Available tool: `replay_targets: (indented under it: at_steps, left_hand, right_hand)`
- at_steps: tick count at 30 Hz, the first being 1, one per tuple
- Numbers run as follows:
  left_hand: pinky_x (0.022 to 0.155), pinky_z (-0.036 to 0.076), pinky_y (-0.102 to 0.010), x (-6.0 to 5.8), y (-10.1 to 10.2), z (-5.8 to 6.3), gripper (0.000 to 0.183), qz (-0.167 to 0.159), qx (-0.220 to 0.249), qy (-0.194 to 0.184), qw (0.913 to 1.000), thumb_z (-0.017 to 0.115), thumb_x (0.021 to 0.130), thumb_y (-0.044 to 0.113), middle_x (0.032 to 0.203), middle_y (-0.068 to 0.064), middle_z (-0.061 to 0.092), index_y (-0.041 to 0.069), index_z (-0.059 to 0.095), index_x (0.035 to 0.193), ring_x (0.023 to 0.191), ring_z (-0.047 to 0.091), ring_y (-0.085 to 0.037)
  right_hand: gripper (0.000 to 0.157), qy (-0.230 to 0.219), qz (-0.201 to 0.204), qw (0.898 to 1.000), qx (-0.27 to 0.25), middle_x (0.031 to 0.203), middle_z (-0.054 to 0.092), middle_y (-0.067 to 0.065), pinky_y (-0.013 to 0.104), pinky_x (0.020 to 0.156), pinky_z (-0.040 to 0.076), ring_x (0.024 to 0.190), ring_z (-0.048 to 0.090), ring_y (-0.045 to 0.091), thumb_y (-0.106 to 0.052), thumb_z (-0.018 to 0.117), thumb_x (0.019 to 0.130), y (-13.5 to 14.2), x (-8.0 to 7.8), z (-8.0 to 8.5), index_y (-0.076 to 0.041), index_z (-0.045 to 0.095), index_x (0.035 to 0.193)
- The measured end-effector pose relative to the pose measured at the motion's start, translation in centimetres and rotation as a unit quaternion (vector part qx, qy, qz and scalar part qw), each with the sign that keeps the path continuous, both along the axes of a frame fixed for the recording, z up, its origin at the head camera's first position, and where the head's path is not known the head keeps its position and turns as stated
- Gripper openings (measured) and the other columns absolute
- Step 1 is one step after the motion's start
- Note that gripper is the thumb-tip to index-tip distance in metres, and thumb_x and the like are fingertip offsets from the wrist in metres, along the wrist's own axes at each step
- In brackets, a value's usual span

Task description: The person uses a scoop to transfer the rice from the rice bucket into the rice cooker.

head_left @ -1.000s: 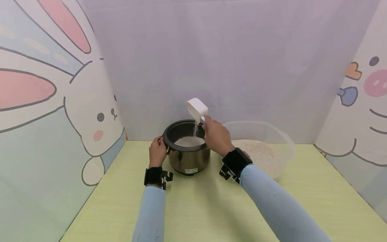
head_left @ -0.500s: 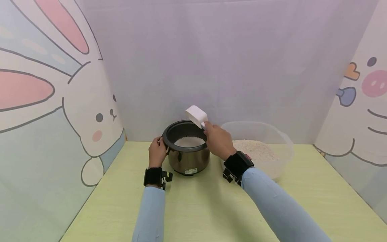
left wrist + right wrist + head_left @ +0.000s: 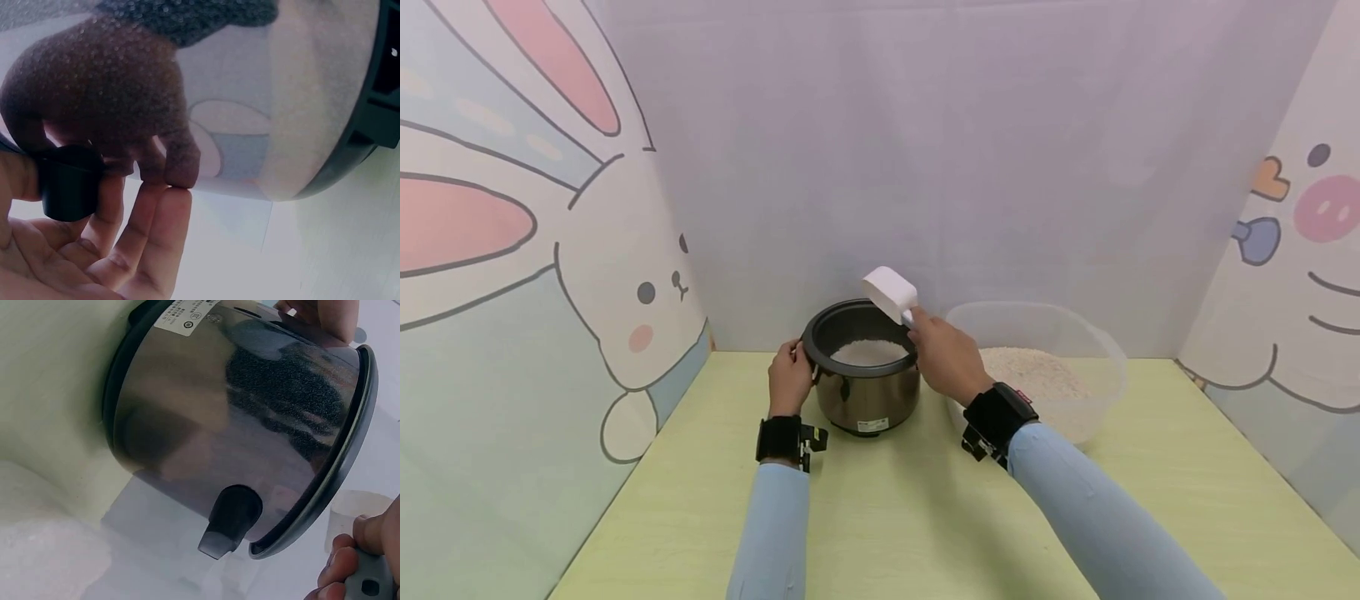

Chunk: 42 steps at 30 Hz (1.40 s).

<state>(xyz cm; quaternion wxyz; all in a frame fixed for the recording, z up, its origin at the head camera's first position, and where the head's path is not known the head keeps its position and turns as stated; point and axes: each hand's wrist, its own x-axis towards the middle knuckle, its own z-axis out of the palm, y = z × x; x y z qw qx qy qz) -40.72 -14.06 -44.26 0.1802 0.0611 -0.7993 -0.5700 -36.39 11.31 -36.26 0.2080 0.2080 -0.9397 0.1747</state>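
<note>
A dark metallic rice cooker (image 3: 868,402) with no lid stands on the table, white rice (image 3: 869,352) inside it. At its left side, my left hand (image 3: 789,385) holds the black side handle (image 3: 72,190) between thumb and fingers, with several fingertips against the shiny wall. Over the right part of the rim is a white measuring scoop (image 3: 891,293), tipped with its mouth to the left. My right hand (image 3: 951,357) grips the scoop by its short grey handle (image 3: 369,578). No grains are seen falling, and the scoop's inside is hidden in the head view.
A translucent plastic tub (image 3: 1108,367) with a heap of rice (image 3: 1037,373) stands right of the cooker, partly behind my right wrist. The pale yellow table (image 3: 880,517) meets a plain curtain at the back. Cartoon-printed panels (image 3: 625,283) stand at both sides.
Grains were pouring from the scoop into the cooker a second ago, and that stream has stopped. The scoop and right hand have come down slightly. My left hand stays on the handle.
</note>
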Motion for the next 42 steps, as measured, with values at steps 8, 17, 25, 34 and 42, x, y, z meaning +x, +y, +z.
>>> replay_targets:
  at_steps: [8,17,25,34,42]
  left_hand:
    - [0.074,0.055,-0.042,-0.1,-0.3,-0.1,0.044,0.002,0.011,-0.002,0.9999,0.042,0.112,0.028,0.116,-0.022,0.064,-0.002,0.055,0.141,0.097,0.062,-0.033]
    - [0.071,0.052,-0.037,0.0,-0.3,-0.2,0.044,0.002,-0.007,0.003,1.0000,0.042,0.112,0.028,0.117,-0.023,0.065,-0.003,0.056,0.140,0.095,0.063,-0.032]
    - [0.073,0.053,-0.038,-0.1,-0.2,0.0,0.044,0.006,-0.001,-0.005,1.0000,0.041,0.112,0.027,0.119,-0.023,0.065,-0.003,0.055,0.141,0.098,0.062,-0.033]
    - [0.064,0.048,-0.029,0.1,-0.2,-0.5,0.044,0.006,0.000,-0.004,1.0000,0.041,0.112,0.028,0.111,-0.021,0.065,-0.002,0.056,0.139,0.088,0.062,-0.029]
    - [0.065,0.051,-0.032,-0.2,-0.2,-0.4,0.043,0.012,0.004,0.013,0.9998,0.042,0.111,0.026,0.108,-0.020,0.065,-0.004,0.057,0.137,0.085,0.061,-0.027]
  right_hand:
    - [0.032,0.012,0.007,0.999,-0.045,0.103,0.066,0.022,0.052,0.073,0.052,0.088,0.066,0.036,-0.013,0.049,0.108,2.2,-0.4,0.1,0.002,0.049,0.136]
    - [0.028,0.014,-0.020,0.998,-0.059,0.100,0.065,0.023,0.051,0.070,0.048,0.080,0.061,0.035,-0.010,0.050,0.108,7.9,-0.2,-0.7,0.005,0.050,0.132]
    - [0.028,0.004,-0.052,0.998,-0.043,0.103,0.065,0.028,0.057,0.072,0.049,0.086,0.065,0.042,-0.008,0.049,0.107,12.0,-0.2,-1.5,0.008,0.050,0.130]
    - [0.034,-0.030,-0.090,0.995,-0.016,0.104,0.066,0.031,0.058,0.069,0.050,0.086,0.065,0.045,-0.009,0.048,0.106,15.1,-0.6,-3.0,0.010,0.049,0.135]
    - [0.018,-0.074,-0.176,0.981,0.023,0.079,0.062,0.026,0.048,0.048,0.043,0.059,0.058,0.038,-0.003,0.054,0.097,15.4,-0.1,-2.9,0.011,0.057,0.109]
